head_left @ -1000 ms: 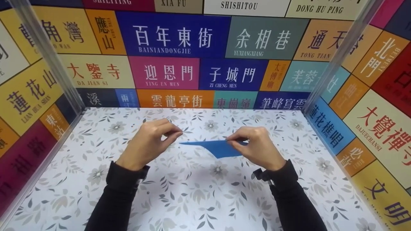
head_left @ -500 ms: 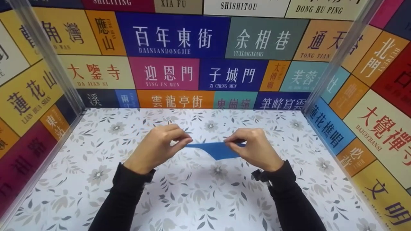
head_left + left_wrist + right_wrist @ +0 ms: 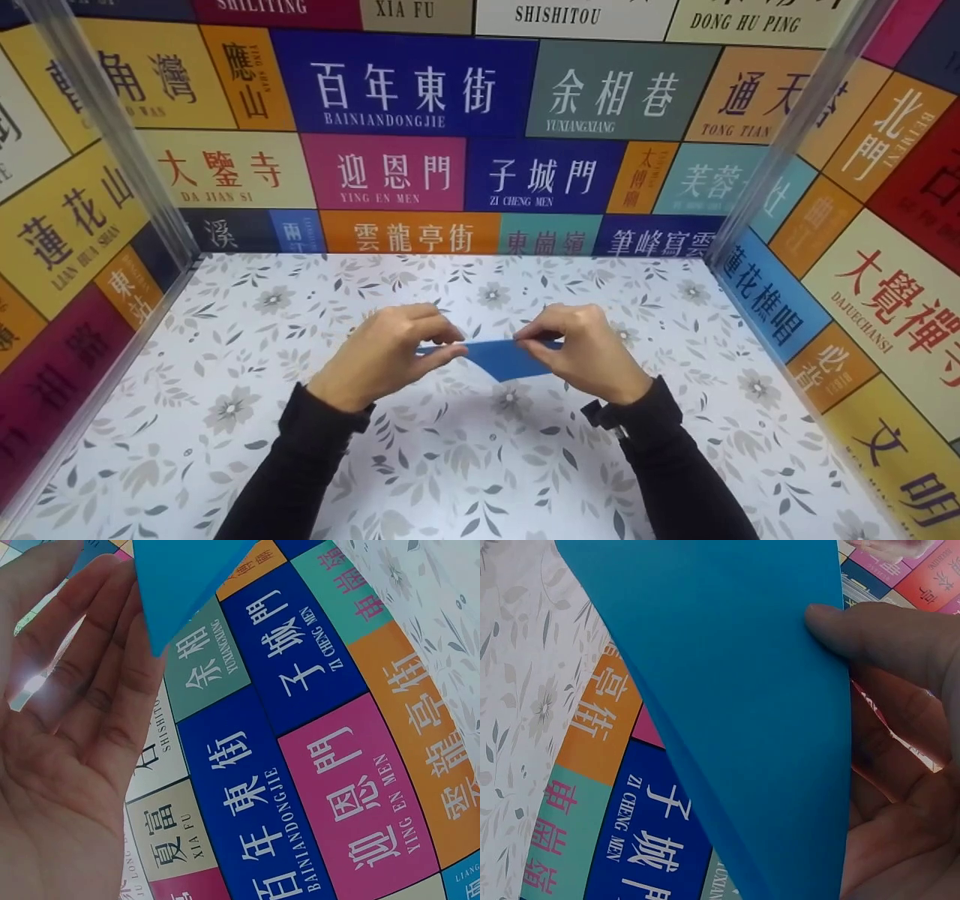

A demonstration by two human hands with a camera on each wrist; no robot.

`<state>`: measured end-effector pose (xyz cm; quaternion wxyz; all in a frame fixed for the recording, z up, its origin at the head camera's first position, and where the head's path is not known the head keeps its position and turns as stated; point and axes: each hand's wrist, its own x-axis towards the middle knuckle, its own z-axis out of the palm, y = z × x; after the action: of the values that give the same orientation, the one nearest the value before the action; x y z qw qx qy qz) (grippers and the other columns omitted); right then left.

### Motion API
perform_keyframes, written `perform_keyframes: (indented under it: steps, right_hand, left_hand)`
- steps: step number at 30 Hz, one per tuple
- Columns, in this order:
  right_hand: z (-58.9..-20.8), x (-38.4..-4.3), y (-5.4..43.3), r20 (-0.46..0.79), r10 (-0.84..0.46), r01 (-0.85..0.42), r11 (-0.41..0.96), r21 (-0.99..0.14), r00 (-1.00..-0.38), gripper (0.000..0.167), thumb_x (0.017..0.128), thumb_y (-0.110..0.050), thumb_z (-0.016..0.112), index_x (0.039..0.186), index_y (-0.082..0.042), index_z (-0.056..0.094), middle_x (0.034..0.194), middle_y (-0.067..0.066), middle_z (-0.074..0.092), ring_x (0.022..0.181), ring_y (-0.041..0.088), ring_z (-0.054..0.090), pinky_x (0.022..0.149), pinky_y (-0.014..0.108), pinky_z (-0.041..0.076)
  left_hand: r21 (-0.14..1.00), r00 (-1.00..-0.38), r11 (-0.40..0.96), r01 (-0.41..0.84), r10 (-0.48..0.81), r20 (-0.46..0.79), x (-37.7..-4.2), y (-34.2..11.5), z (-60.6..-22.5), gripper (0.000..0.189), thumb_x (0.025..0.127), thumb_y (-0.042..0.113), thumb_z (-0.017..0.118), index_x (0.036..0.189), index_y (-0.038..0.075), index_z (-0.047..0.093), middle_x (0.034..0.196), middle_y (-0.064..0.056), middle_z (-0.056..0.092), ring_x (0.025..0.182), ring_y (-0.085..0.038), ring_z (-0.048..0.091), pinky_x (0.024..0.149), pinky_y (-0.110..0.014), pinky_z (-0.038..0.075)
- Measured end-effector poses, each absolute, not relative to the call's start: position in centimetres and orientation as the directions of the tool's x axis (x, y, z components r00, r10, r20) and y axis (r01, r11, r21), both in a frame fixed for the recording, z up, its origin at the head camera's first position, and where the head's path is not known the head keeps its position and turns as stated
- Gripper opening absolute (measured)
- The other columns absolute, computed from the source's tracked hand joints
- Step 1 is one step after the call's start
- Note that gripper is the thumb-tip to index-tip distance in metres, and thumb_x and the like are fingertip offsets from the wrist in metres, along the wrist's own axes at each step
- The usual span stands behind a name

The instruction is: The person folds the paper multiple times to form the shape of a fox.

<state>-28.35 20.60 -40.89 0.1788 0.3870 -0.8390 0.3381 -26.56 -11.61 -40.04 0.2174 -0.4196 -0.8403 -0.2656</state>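
Observation:
A piece of blue paper with a pointed corner is held up over the table in the head view. My right hand pinches its upper edge between thumb and fingers; the thumb lies flat on its face in the right wrist view, where a fold line runs along the paper's slanted side. My left hand is at the other end, thumb and index fingertip slightly apart around the upper edge. In the left wrist view the paper's tip points down beside the left fingers, which are loosely bent.
A white table with grey flowers and leaves lies below both hands. Walls of coloured panels with Chinese lettering stand at the back and both sides. Clear corner strips rise where they meet.
My left hand has moved right and a little nearer, from off the paper's left tip to around its edge. The right hand has shifted slightly left and nearer with the paper.

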Motion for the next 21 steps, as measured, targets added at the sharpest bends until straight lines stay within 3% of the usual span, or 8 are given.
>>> perform_keyframes:
  steps: [11, 21]
  right_hand:
    - [-41.19, -28.38, 20.21, 0.553, -0.554, -0.783, 0.445, -0.435, -0.623, 0.013, 0.1, -0.001, 0.088, 0.109, -0.01, 0.092, 0.102, 0.003, 0.09, 0.091, 0.016, 0.087, 0.085, 0.033, 0.073]
    - [-41.39, -28.31, 19.92, 0.52, -0.58, -0.779, 0.449, -0.438, -0.627, 0.011, 0.1, -0.003, 0.09, 0.11, -0.008, 0.091, 0.104, 0.005, 0.09, 0.093, 0.018, 0.087, 0.085, 0.034, 0.073]
  left_hand:
    - [0.279, -0.557, 0.493, 0.824, 0.611, 0.563, -26.73, -10.96, -40.55, 0.011, 0.105, 0.022, 0.09, 0.11, 0.012, 0.088, 0.099, -0.003, 0.086, 0.091, -0.018, 0.084, 0.084, -0.032, 0.071]
    - [0.279, -0.578, 0.515, 0.81, 0.623, 0.528, -26.88, -11.01, -41.0, 0.007, 0.104, 0.017, 0.091, 0.109, 0.013, 0.089, 0.099, -0.002, 0.084, 0.089, -0.018, 0.081, 0.081, -0.031, 0.07]
